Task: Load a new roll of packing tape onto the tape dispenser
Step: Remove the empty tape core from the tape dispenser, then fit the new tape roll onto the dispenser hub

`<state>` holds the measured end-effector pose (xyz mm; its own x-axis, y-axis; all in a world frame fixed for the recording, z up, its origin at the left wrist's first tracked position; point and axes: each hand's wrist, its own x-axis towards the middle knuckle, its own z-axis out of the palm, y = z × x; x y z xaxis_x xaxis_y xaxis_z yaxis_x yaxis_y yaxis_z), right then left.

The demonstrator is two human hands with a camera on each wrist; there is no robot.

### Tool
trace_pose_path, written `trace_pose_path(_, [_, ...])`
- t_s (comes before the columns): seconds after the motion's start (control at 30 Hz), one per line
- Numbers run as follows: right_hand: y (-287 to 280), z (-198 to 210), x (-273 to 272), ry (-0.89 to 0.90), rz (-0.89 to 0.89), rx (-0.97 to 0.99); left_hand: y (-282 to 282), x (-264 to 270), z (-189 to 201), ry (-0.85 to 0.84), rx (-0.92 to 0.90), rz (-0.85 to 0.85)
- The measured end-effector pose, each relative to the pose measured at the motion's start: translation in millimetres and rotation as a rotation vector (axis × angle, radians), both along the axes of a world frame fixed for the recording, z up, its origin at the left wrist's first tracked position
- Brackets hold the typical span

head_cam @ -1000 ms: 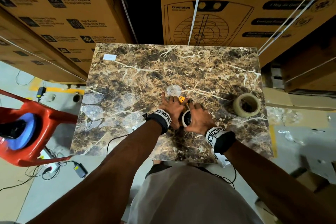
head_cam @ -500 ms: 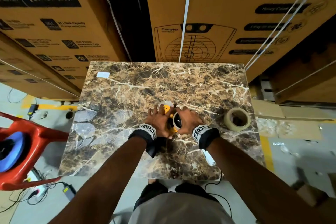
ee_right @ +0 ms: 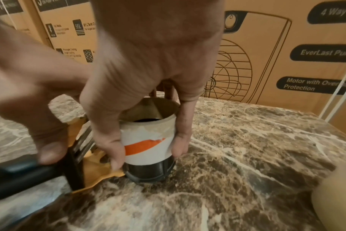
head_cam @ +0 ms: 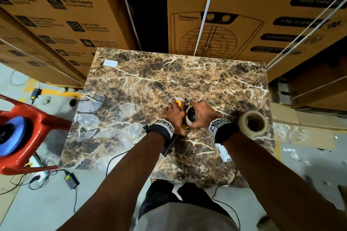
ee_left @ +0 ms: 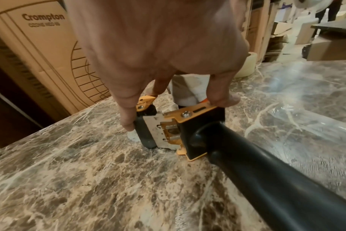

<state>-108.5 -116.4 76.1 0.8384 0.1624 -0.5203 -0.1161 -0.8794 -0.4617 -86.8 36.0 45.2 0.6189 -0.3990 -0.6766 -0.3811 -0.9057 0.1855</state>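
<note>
A yellow and black tape dispenser [head_cam: 178, 102] [ee_left: 188, 118] lies on its side on the marble table [head_cam: 142, 80]. Its black handle [ee_left: 277, 179] points toward me. My left hand [head_cam: 174, 116] [ee_left: 174, 112] holds the frame down, one finger at the roller and the thumb on the yellow plate. An empty white core [head_cam: 187, 118] [ee_right: 148, 140] with an orange stripe sits over the black hub [ee_right: 148, 170]. My right hand [head_cam: 201, 116] [ee_right: 148, 156] grips it between thumb and fingers. The new beige tape roll [head_cam: 253, 123] [ee_left: 247, 65] lies flat to the right, untouched.
Tall cardboard cartons [head_cam: 225, 15] wall in the table's far side and right. A red plastic chair [head_cam: 28, 127] stands at the left. Cables and adapters [head_cam: 71, 180] lie on the floor. A small white label [head_cam: 110, 63] sits near the table's far left corner.
Both hands keep their hold on the dispenser and the core. Only the head view has shifted. I cannot tell whether the core has moved along the hub.
</note>
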Motion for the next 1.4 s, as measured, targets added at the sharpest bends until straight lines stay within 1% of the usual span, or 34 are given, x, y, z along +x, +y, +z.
trace_pose_path(0.13, [-6, 1, 3, -0.032, 0.002, -0.001, -2, 1, -1, -0.018, -0.008, 0.001])
trace_pose_path(0.3, [-8, 13, -1, -0.165, 0.083, -0.039, -3, 2, -2, -0.018, -0.03, 0.015])
trace_pose_path(0.37, [-15, 23, 5, -0.185, 0.078, -0.051, -1, 3, 1, -0.013, -0.038, 0.007])
trace_pose_path(0.5, [-31, 34, 3, -0.163, 0.076, -0.074, 7, 0, 5, -0.04, -0.066, 0.018])
trace_pose_path(0.63, [-32, 33, -10, -0.171, -0.004, -0.032, 14, 0, 3, -0.061, -0.174, 0.047])
trace_pose_path(0.7, [-31, 30, -19, -0.174, -0.034, -0.032, 14, -4, 3, -0.103, -0.136, 0.067])
trace_pose_path(0.77, [-33, 24, -34, -0.16, -0.07, -0.048, 6, -18, 7, -0.18, -0.117, 0.085])
trace_pose_path(0.8, [-35, 22, -46, -0.153, -0.095, -0.046, 1, -27, 11, -0.209, -0.158, 0.105])
trace_pose_path(0.9, [-49, 8, -82, -0.148, -0.213, -0.076, -20, -51, 14, -0.249, -0.382, 0.189])
trace_pose_path(0.97, [-62, -5, -112, -0.138, -0.311, -0.103, -35, -65, 13, -0.196, -0.502, 0.252])
trace_pose_path(1.03, [-76, -22, -141, -0.129, -0.418, -0.091, -49, -77, 11, -0.077, -0.563, 0.275])
trace_pose_path(1.1, [-94, -27, -170, -0.124, -0.522, -0.104, -67, -89, 6, 0.0, -0.579, 0.258])
trace_pose_path(1.2, [-115, -19, -208, -0.127, -0.627, -0.147, -92, -104, 4, 0.106, -0.596, 0.197])
trace_pose_path(1.23, [-123, -18, -221, -0.143, -0.696, -0.155, -102, -109, 3, 0.146, -0.571, 0.158])
trace_pose_path(1.3, [-139, -25, -244, -0.161, -0.832, -0.176, -117, -118, -2, 0.171, -0.535, 0.106])
trace_pose_path(1.4, [-161, -41, -270, -0.045, -0.946, -0.212, -134, -131, -16, 0.168, -0.503, 0.068])
